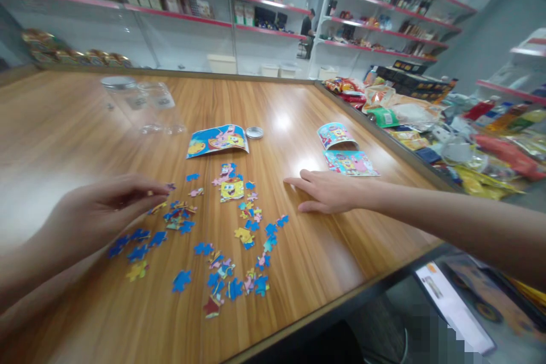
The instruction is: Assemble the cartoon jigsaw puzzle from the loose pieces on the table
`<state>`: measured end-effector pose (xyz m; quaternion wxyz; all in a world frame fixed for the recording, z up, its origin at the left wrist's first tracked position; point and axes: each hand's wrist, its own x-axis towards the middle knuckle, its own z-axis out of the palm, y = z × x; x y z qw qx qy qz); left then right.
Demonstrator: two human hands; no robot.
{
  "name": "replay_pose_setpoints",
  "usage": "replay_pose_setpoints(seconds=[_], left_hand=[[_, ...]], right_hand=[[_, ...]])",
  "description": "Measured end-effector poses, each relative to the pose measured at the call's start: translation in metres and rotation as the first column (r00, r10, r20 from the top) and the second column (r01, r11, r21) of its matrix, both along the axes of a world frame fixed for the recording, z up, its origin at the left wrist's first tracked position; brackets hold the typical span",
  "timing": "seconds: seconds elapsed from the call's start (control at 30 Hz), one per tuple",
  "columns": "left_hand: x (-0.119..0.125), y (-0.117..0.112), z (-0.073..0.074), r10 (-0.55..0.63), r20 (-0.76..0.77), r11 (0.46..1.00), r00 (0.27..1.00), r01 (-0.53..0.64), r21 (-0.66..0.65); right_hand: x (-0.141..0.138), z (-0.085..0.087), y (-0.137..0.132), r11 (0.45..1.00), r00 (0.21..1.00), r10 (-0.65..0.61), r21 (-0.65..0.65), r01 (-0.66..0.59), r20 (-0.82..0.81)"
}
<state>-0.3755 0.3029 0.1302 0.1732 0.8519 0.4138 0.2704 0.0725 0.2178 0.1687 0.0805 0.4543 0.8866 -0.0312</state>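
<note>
Take the joined block (232,189) of puzzle pieces as the middle of a clock, with twelve pointing away from the person. The block lies flat on the bench (281,273), showing a yellow face with a pink part at its far end.

The left hand (102,202) is at nine o'clock. Its thumb and fingers are pinched together on a small piece (171,186), pinkish at the edge that shows; the rest of it is hidden. Just beside these fingertips, at about eight o'clock, is a heap (179,215) of mixed pieces, some overlapping. Nearer the wrist are several blue pieces (139,252) and a yellow piece (137,271).

The right hand (322,190) rests palm down on the bench at three o'clock, its fingers spread and holding nothing. Between five and seven o'clock, loose pieces (234,288) lie scattered in a rough curve, mostly blue with some yellow and pink.

At twelve o'clock sits a curved picture sheet (218,141), with a round silver lid (255,133) just beside it. At two o'clock are an arched card (336,135) and a flatter card (352,164). Clear jars (139,105), blurred, stand at ten o'clock. Packaged snacks (386,116) lie past the bench's edge at two o'clock.
</note>
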Motion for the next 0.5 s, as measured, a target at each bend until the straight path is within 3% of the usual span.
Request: replay_pose_setpoints(seconds=[0.17,0.3,0.5], left_hand=[[0.027,-0.009,0.015,-0.250,0.000,0.962,0.968,0.248,0.113],[0.033,-0.022,0.017,-0.482,-0.027,0.853,0.876,0.476,0.216],[0.053,-0.050,0.016,-0.562,-0.141,0.788,0.815,0.580,0.208]], right_hand=[[-0.004,-0.021,0.008,0.997,0.999,-0.001,0.081,0.004,-0.039],[-0.003,-0.033,0.003,0.984,0.990,-0.086,0.145,0.102,-0.116],[0.003,-0.034,-0.002,0.990,0.937,-0.107,0.047,0.130,-0.333]])
